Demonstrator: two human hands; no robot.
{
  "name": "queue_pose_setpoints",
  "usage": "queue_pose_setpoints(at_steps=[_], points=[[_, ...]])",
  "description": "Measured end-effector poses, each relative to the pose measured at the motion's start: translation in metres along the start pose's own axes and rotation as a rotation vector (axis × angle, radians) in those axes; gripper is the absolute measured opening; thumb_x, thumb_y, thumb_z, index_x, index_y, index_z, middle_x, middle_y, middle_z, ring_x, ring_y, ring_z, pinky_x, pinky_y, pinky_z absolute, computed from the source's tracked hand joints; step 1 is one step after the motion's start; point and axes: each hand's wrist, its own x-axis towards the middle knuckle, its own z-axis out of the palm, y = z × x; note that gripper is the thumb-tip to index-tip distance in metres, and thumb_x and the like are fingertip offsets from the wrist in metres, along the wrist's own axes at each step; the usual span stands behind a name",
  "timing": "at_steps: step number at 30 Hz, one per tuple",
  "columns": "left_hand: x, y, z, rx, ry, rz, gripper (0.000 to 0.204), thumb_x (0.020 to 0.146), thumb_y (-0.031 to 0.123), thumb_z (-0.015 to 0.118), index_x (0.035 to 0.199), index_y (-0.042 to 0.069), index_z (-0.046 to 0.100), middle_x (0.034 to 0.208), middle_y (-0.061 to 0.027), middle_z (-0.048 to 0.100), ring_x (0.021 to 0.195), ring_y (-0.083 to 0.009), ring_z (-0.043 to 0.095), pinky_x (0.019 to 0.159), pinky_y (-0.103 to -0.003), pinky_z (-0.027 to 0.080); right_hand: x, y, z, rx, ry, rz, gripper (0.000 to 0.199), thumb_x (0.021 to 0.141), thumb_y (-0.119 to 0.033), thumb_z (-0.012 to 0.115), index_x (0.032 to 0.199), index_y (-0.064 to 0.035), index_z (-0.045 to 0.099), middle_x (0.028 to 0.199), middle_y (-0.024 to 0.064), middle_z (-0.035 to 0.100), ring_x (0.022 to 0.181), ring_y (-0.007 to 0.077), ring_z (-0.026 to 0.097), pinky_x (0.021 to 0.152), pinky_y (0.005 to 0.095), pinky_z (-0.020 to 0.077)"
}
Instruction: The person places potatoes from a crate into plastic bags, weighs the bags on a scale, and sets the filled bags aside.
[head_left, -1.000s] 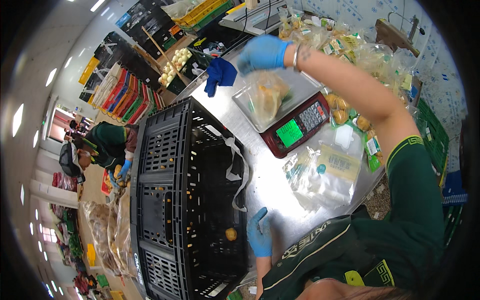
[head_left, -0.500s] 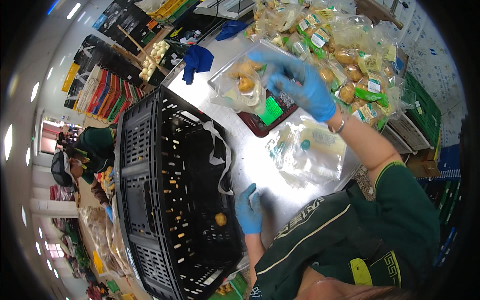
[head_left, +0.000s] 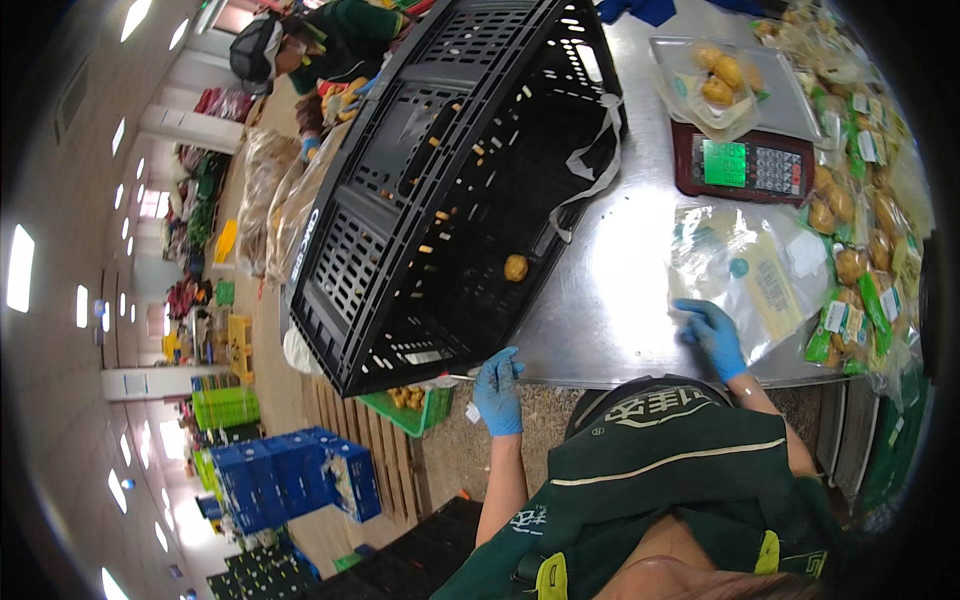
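Both my hands wear blue gloves. My left hand (head_left: 497, 392) is at the table's front edge, close to the near corner of a large black crate (head_left: 395, 190); its fingers are loosely bent and apart, with nothing seen in them. One potato (head_left: 515, 267) lies inside the crate. My right hand (head_left: 714, 338) is open over the near left part of a stack of clear plastic bags (head_left: 740, 265), its fingers slightly blurred. Beyond the stack, a dark red scale (head_left: 688, 160) with a lit green display carries a metal pan (head_left: 790, 85). On the pan sits a clear bag of potatoes (head_left: 717, 91).
Filled bags of potatoes (head_left: 855, 265) are heaped along the table's right side. A white strap (head_left: 597, 170) hangs from the crate's rim. Below the table's edge stands a green basket of potatoes (head_left: 425, 410). A co-worker (head_left: 345, 40) is beyond the crate; blue crates (head_left: 270, 480) stand at left.
My right hand has left the bag of potatoes on the scale and come back near the stack of bags. My view has turned left. The left hand now shows at the table's edge.
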Motion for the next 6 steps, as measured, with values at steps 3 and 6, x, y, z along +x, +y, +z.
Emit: queue_pose_setpoints(at_steps=[3,6], points=[[-0.02,0.007,0.005,0.036,0.014,0.007,0.018,0.095,0.004,0.054,0.108,-0.001,0.066,0.099,-0.006,0.067,0.078,-0.0105,0.06,0.073,-0.025,0.049,0.056,-0.039,0.076,-0.715,-0.239,-0.514,0.027,0.09,-0.015,0.06,0.117,-0.013,0.064,0.101,0.0097,0.065,0.088,0.023,0.062,0.082,0.0314,0.0506],[-0.029,0.02,0.023,0.135,0.082,0.084,0.02,0.095,0.006,0.055,0.111,0.002,0.066,0.099,-0.0093,0.067,0.085,-0.0137,0.064,0.082,-0.029,0.052,0.133,-0.048,0.157,-0.906,-0.36,-0.748,0.049,0.085,-0.018,0.064,0.132,-0.0147,0.051,0.121,0.0151,0.054,0.107,0.0318,0.057,0.089,0.035,0.0482]])
